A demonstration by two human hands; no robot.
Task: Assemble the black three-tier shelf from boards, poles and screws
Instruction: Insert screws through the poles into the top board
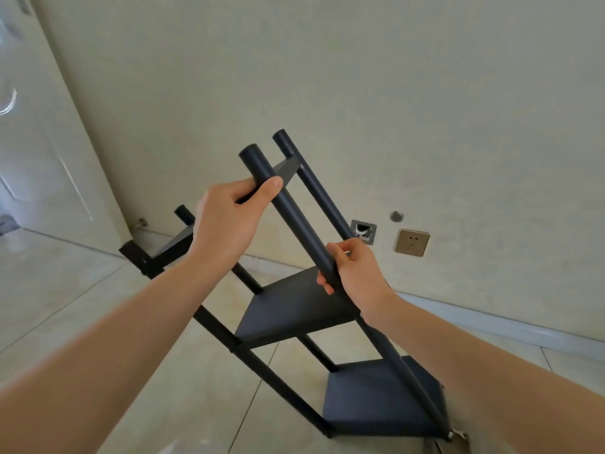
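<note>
**A:** Where is the shelf [294, 309] right now?

**B:** It stands tilted on the tiled floor [65, 290], in front of the wall [360, 77], with its top leaning up and to the left. All three boards look fitted: the bottom board [376, 398] is down by the floor, the middle board [291, 306] is above it, and the top board [288, 168] is seen edge-on between the pole ends.

**A:** And the hands?

**B:** Both are on the near pole [294, 217]. The left hand [229, 221] has its grip curled round the upper part, thumb laid across the front, just under the pole's free end. The right hand [353, 273] has its grip wrapped round the same pole lower down, level with the middle board.

**A:** Which way does that pole run?

**B:** Its long axis goes from upper left to lower right, from the capped end above the left hand down to the corner of the bottom board. So the left hand is nearer the top board, the right nearer the middle joint.

**A:** What does the next move turn on?

**B:** I judge it is either twisting this pole tight or standing the frame up. Either way, the hands sit one above the other along one axis, so any turning has to go round that line.
</note>
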